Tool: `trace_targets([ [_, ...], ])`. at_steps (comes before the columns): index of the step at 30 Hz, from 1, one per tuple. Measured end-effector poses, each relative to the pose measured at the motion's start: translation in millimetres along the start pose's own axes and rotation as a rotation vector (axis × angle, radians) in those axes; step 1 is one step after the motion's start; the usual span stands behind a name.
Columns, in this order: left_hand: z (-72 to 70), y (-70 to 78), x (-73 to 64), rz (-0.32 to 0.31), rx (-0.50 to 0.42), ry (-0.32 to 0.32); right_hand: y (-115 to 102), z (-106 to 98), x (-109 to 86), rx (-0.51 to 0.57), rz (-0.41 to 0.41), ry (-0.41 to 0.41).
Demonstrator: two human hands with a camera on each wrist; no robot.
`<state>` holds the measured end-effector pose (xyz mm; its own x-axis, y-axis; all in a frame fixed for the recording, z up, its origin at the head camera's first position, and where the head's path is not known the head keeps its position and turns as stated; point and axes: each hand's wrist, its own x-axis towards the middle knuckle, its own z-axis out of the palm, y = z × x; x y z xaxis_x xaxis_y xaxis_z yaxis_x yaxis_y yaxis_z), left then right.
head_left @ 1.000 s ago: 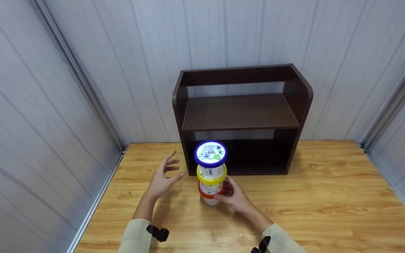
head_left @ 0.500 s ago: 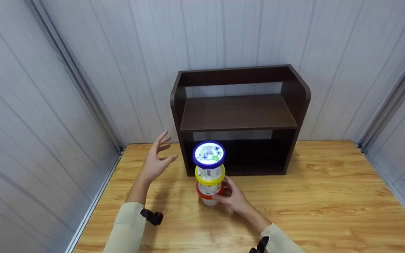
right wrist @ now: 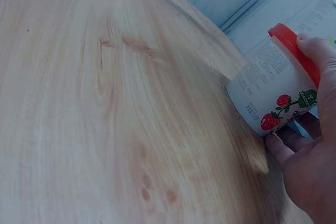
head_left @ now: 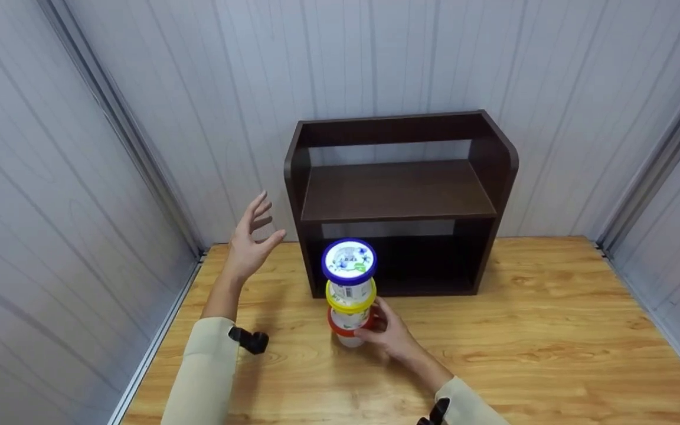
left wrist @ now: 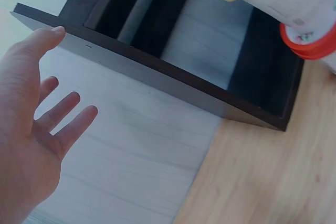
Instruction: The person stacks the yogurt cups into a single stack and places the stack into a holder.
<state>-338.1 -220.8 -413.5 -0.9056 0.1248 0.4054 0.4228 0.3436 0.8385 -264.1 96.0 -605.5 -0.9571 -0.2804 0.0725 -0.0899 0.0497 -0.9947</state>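
The stack (head_left: 350, 294) is being held upright before the shelf (head_left: 399, 189), its bottom tub (right wrist: 273, 86) being gripped from the right by the nearer right hand (head_left: 396, 337); leftward, the left hand (head_left: 248, 245) is being held apart, fingers spread.

I have the left grip (head_left: 247, 249) raised, fingers (left wrist: 77, 124) loosely spread, thumb (left wrist: 41, 44) well apart, forearm (head_left: 222, 300) reaching forward. My right grip (head_left: 396, 338) sits lower, fingers and thumb curled in a hold, its forearm slanting inward.
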Motion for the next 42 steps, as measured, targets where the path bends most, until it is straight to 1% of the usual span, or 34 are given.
trace_targets([
  [6, -4.7, 9.4, 9.7, -0.003, 0.003, 0.021, 1, 1, 1.7, 0.006, -0.027, -0.023],
  [12, -4.1, 19.6, 18.8, 0.036, 0.035, 0.029, 0, 2, 2.4, 0.004, -0.026, -0.027],
  [16, -0.1, 27.4, 25.6, 0.058, 0.044, 0.025, 0, 1, 2.6, 0.002, -0.032, -0.031],
  [20, 5.4, 37.9, 33.1, 0.063, 0.04, 0.009, 1, 0, 2.5, -0.002, -0.037, -0.027],
  [24, 11.4, 45.2, 40.9, 0.073, 0.046, 0.002, 0, -1, 1.6, 0.007, -0.021, -0.023],
  [28, 16.7, 50.5, 47.5, 0.078, 0.06, 0.01, -1, -1, 0.3, 0.017, -0.003, -0.023],
  [31, 19.8, 53.2, 51.5, 0.08, 0.068, 0.01, -1, -2, 0.0, 0.015, -0.004, -0.019],
  [36, 23.4, 53.7, 56.7, 0.086, 0.095, 0.002, 0, -1, 1.4, 0.021, -0.033, -0.028],
  [39, 24.2, 53.1, 57.5, 0.084, 0.119, -0.001, 0, 0, 2.4, 0.03, -0.034, -0.03],
  [42, 24.2, 53.0, 57.1, 0.078, 0.124, 0.005, 1, 1, 2.7, 0.034, -0.029, -0.025],
])
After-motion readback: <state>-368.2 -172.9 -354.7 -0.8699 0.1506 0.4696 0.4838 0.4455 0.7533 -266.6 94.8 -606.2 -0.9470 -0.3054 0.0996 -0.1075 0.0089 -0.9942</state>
